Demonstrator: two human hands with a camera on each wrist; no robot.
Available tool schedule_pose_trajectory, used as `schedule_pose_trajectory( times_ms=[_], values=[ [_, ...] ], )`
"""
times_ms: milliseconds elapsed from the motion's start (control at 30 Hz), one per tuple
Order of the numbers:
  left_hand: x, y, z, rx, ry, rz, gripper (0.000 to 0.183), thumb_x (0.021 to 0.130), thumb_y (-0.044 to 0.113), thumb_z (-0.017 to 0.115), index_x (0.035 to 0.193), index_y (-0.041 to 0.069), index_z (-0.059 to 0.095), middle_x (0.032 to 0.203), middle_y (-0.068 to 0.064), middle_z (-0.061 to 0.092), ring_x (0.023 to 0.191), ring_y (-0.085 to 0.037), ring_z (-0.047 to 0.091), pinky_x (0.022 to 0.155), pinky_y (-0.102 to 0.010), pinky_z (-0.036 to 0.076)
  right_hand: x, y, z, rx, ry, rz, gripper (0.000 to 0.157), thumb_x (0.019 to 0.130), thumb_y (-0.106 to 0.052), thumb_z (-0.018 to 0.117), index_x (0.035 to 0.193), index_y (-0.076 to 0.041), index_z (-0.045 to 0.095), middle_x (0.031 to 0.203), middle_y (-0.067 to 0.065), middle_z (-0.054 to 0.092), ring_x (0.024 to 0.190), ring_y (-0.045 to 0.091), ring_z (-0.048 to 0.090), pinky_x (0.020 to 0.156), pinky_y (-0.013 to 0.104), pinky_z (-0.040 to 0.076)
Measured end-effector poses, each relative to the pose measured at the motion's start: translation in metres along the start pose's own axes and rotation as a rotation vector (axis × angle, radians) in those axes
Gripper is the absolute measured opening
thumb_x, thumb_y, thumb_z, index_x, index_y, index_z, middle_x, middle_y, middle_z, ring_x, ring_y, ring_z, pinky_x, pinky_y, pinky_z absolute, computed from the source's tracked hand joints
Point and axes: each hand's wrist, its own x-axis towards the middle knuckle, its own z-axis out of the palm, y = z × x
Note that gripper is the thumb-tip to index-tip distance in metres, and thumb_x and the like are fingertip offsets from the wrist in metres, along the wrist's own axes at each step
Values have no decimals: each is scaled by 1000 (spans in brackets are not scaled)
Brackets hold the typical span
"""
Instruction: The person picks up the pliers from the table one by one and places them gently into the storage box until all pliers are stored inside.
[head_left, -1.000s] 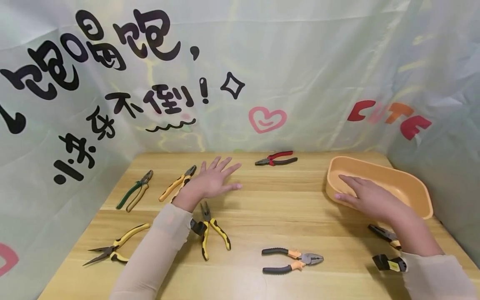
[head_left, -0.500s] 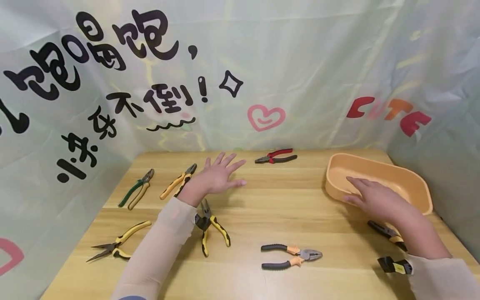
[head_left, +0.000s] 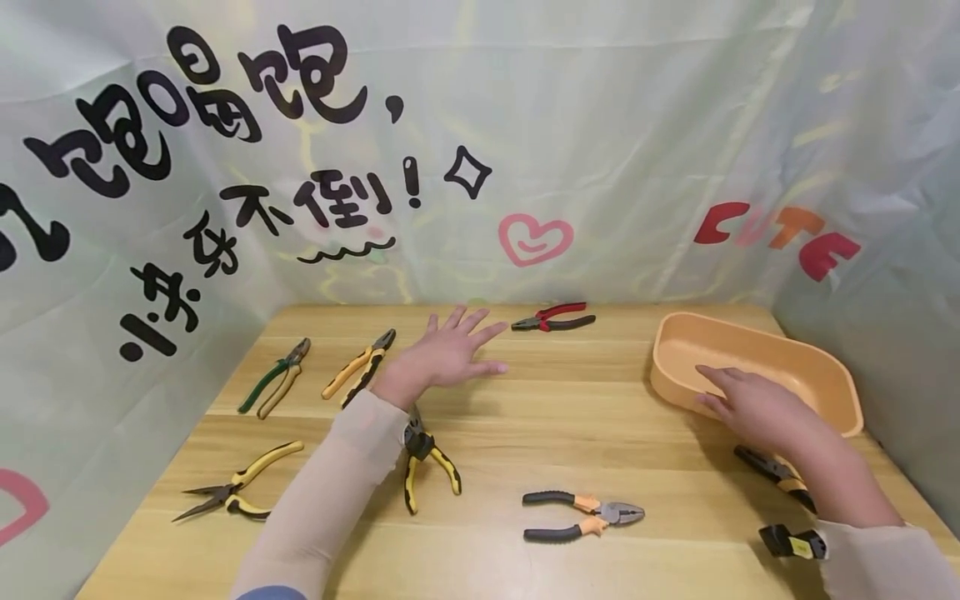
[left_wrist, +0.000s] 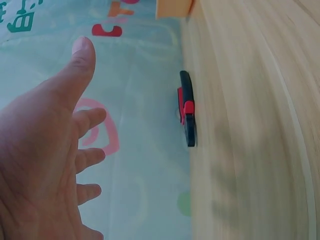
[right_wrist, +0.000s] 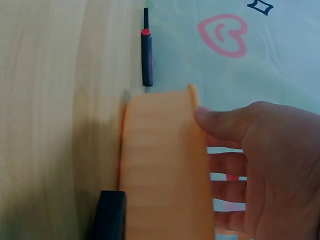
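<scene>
My left hand (head_left: 450, 354) hovers over the back middle of the table with fingers spread and nothing in them. The red-and-black pliers (head_left: 553, 317) lie just beyond its fingertips, against the backdrop. Behind that wrist are the orange-and-black pliers (head_left: 367, 367); yellow-and-black long-nose pliers (head_left: 431, 458) lie partly under the left wrist camera. At the right, my right hand (head_left: 772, 417) is over the front rim of the orange plastic bin (head_left: 678, 396), fingers extended; in the right wrist view its thumb is near the rim, contact unclear. Pliers (head_left: 772, 471) lie partly hidden under the right wrist.
Green-and-tan pliers (head_left: 277, 379) lie at the left rear. Open long-nose pliers (head_left: 225, 492) are at the left front, partly behind the left sleeve. Black-and-orange pliers (head_left: 588, 515) lie at the front middle. A printed cloth backdrop (head_left: 630, 125) encloses the wooden table (head_left: 555, 425).
My left hand has drifted to the right, fingers still spread. The right hand has shifted slightly right and down over the bin's rim. The pliers and bin have stayed in place.
</scene>
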Motion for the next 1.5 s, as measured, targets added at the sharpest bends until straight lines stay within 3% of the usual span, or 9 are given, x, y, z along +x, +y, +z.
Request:
schedule_pose_trajectory(
  times_ms=[333, 667, 900, 1100, 1500],
  values=[
    [25, 15, 3, 1, -9, 70, 81, 87, 81, 24, 157, 42, 9, 164, -2, 7, 149, -33, 2, 111, -68, 9, 1, 2, 12, -17, 95, -83, 32, 95, -10, 62, 124, 1, 64, 110, 23, 67, 100, 42, 64, 85, 58, 49],
    [51, 37, 7, -46, 4, 168, 82, 87, 81, 27, 157, 40, 15, 163, 0, 14, 148, -30, 9, 112, -64, 15, 4, 0, 13, -17, 121, -93, 29, 95, -10, 62, 122, -1, 66, 108, 20, 69, 97, 40, 66, 83, 57, 50],
    [65, 55, 12, -55, -31, 197, 82, 86, 81, 27, 156, 41, 14, 163, 3, 12, 149, -27, 7, 114, -60, 15, 6, -4, 12, -8, 176, -133, 24, 90, -9, 68, 113, -3, 71, 98, 15, 72, 84, 35, 69, 72, 55, 53],
    [81, 72, 11, -38, -20, 240, 79, 88, 79, 26, 156, 40, 14, 163, 7, 8, 149, -23, 7, 116, -54, 14, 7, -4, 12, -25, 211, -126, 23, 90, -7, 68, 112, -3, 72, 99, 15, 72, 85, 35, 69, 73, 54, 53],
    [96, 94, 14, -32, -42, 280, 76, 91, 76, 26, 157, 39, 15, 164, 5, 9, 149, -19, 6, 117, -49, 17, 10, -6, 15, -31, 227, -158, 23, 90, -9, 68, 112, -4, 72, 98, 13, 73, 86, 33, 69, 75, 53, 54]
  ],
)
